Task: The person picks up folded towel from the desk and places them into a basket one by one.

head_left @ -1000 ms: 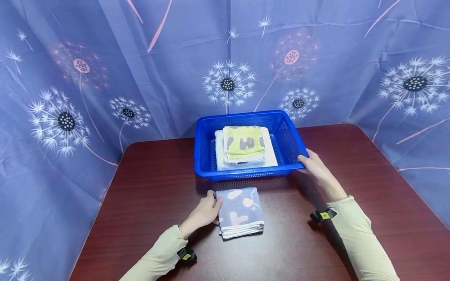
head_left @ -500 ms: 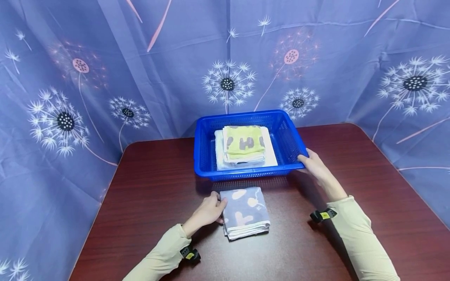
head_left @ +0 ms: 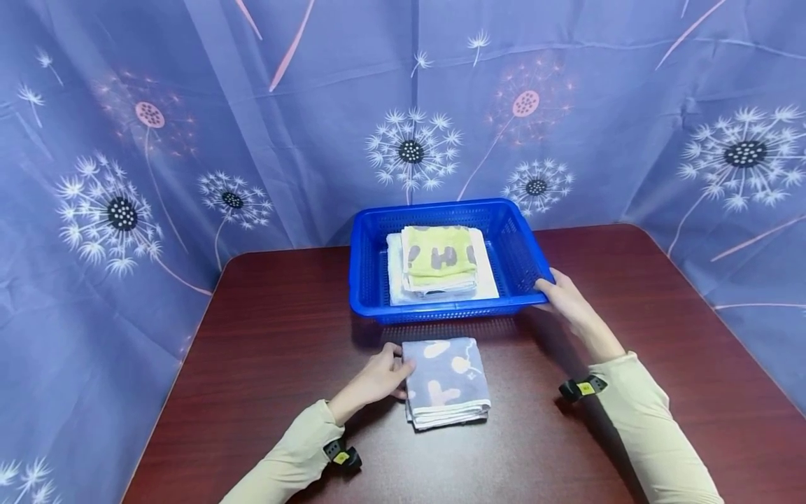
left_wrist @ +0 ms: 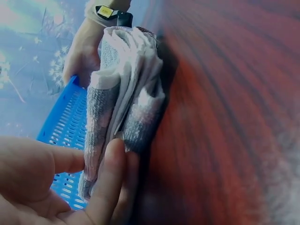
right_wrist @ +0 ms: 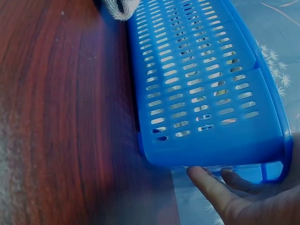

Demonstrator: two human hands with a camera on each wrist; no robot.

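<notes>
A folded grey-blue towel point(head_left: 446, 378) with white and pale pink shapes lies on the table in front of the basket. My left hand point(head_left: 378, 374) pinches its left edge, thumb on top; the left wrist view shows fingertips point(left_wrist: 115, 150) against the towel's stacked layers point(left_wrist: 124, 89). A blue perforated plastic basket point(head_left: 434, 309) stands behind the towel. At its front right corner my right hand point(head_left: 576, 304) grips the rim, thumb over it, fingers below. Inside the basket, a yellow-green towel with grey shapes point(head_left: 441, 259) sits folded on white cloths point(head_left: 486, 269).
The dark red wooden table point(head_left: 283, 308) spreads around the basket. Behind it hangs a blue-violet curtain point(head_left: 315, 154) with dandelion prints. Each wrist wears a black strap point(head_left: 582, 387) with a yellow label.
My left hand and the grey-blue towel have shifted to the right along the table, mostly in the first half second. The right hand and the basket stay where they were.
</notes>
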